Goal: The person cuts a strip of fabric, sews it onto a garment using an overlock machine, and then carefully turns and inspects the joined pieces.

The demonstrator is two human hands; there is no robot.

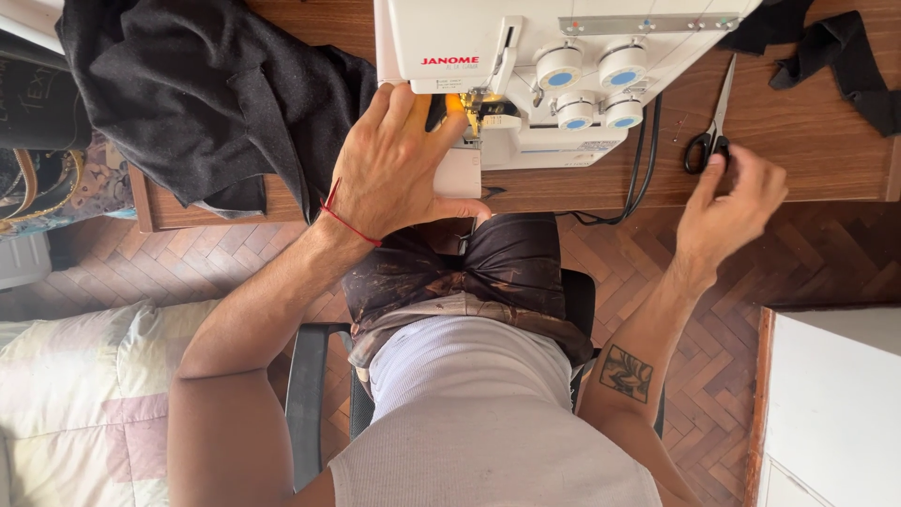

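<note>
I see my left hand [399, 164] spread flat on the dark fabric [216, 103] at the white sewing machine [526, 75]; my right hand [732, 202] touches the scissors [710, 131], fingers loosely curled. Cutting step, I judge: next, threading 2 fingers through the handles.

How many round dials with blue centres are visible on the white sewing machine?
4: upper left dial, upper right dial, lower left dial, lower right dial. More may be hidden beyond the frame's top edge.

Herringbone wood floor [732, 272], brown. Wooden surface [807, 141] along top. White cabinet [835, 404] at lower right. Pale patchwork quilt [66, 413] at lower left. Black chair [305, 394] frame. Even daylight.
</note>
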